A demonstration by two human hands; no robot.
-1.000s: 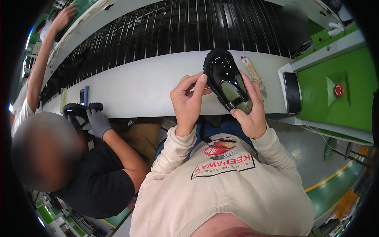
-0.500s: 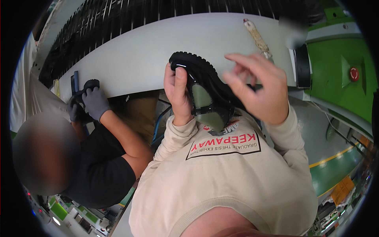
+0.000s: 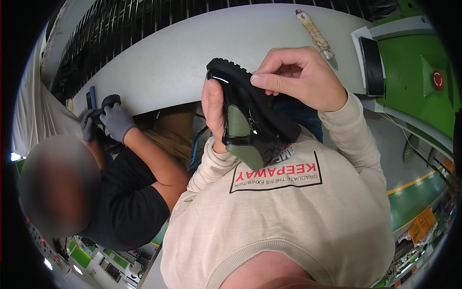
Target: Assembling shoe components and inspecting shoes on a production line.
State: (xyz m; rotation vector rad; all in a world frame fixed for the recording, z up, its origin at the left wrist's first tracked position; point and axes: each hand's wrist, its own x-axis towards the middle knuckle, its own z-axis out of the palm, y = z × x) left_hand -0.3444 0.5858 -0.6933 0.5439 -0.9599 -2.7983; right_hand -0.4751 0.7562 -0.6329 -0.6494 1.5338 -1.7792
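A glossy black boot (image 3: 248, 108) with olive-green side panels and a thick lugged sole is held up in front of my chest. My left hand (image 3: 214, 108) grips it on its left side, fingers largely hidden behind it and thumb against the upper. Thumb and forefinger of my right hand (image 3: 301, 79) are pinched together at the sole's edge. Whether they hold a small piece there, I cannot make out.
On the pale worktable (image 3: 163, 53) lies a tool with a wrapped handle (image 3: 313, 33). A dark phone-like slab (image 3: 371, 67) is beside the green machine (image 3: 409, 82) with its red button (image 3: 437, 80). At left, a co-worker's gloved hands (image 3: 115, 123) hold a dark shoe.
My right hand has moved left and its fingers have closed at the sole's edge. The boot has turned slightly, staying in my left hand.
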